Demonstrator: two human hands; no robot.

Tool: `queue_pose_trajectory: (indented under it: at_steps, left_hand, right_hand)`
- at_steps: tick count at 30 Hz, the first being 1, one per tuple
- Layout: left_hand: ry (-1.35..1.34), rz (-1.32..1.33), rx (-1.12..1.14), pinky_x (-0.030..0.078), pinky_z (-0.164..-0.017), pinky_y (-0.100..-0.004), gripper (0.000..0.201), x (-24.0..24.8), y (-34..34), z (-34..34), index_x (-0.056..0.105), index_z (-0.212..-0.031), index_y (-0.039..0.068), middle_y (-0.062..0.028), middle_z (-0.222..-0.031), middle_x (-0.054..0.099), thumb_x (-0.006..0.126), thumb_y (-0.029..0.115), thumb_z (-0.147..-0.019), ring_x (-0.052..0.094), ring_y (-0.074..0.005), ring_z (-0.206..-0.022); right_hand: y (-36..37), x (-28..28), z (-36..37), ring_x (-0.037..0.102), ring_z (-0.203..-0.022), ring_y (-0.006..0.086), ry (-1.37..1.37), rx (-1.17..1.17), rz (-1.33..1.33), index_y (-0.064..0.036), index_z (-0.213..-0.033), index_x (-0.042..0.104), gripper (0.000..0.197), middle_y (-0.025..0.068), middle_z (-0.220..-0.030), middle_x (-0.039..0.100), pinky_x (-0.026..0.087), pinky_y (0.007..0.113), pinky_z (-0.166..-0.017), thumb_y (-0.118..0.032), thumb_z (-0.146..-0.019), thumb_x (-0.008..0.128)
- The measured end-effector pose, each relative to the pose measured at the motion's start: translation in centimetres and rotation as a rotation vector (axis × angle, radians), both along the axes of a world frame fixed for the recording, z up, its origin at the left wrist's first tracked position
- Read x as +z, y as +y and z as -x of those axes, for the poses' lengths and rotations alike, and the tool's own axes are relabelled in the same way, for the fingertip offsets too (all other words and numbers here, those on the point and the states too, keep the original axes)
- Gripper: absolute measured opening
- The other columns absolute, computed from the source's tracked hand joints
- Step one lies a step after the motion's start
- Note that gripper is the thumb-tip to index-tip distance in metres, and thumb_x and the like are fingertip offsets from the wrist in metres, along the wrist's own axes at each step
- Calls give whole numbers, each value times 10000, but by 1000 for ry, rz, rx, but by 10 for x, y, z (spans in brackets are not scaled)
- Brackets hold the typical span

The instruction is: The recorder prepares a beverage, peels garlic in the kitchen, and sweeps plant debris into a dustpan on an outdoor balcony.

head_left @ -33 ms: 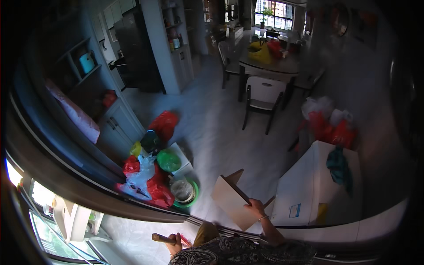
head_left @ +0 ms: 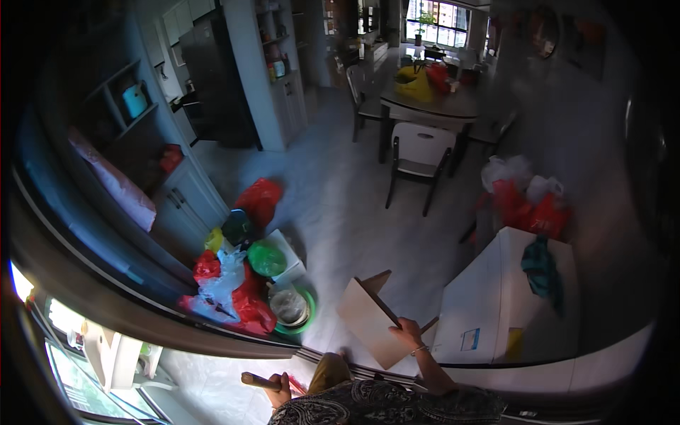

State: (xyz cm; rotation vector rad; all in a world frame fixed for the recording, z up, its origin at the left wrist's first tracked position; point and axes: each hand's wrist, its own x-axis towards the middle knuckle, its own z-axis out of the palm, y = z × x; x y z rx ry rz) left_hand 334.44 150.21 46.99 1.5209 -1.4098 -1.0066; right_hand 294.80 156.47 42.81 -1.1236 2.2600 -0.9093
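My left hand (head_left: 281, 391), low in the view, is closed around a short brown wooden handle (head_left: 261, 382); the rest of that tool, if any, is hidden by my hand and body. To the right, my right hand (head_left: 406, 333), with a bracelet at the wrist, grips the edge of a light wooden board piece (head_left: 370, 327). This piece has darker strips along its upper edge, one sticking out at each end. It is held tilted above the floor, beside the white appliance-like box. A red object (head_left: 297, 386) shows partly next to my left hand.
At left, several plastic bags (head_left: 248, 297) lie by a green basin (head_left: 310, 312) and a white box (head_left: 289, 261). A large white box-shaped unit (head_left: 473, 301) with a dark green cloth (head_left: 542, 269) stands at right. A sliding-door track (head_left: 326, 359) crosses by my legs. Beyond are a chair (head_left: 419, 166) and table (head_left: 453, 106).
The whole view has shifted very slightly. Both hands keep their hold on the wooden handle and the board piece.
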Motion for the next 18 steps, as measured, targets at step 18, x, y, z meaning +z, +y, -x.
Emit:
queue_pose_trajectory:
  at_steps: [18]
  left_hand:
    - [26, -149, -105, 308, -430, -298, 259, 51, -248, 200, 467, -546, -25, -38, -453, 391, 643, 94, -695, 345, -105, -445]
  right_hand:
    - [-240, 60, 164, 493, -531, 177, -187, -328, 74, 12, -698, 575, 310, 95, -572, 526, 397, 319, -509, -288, -668, 645]
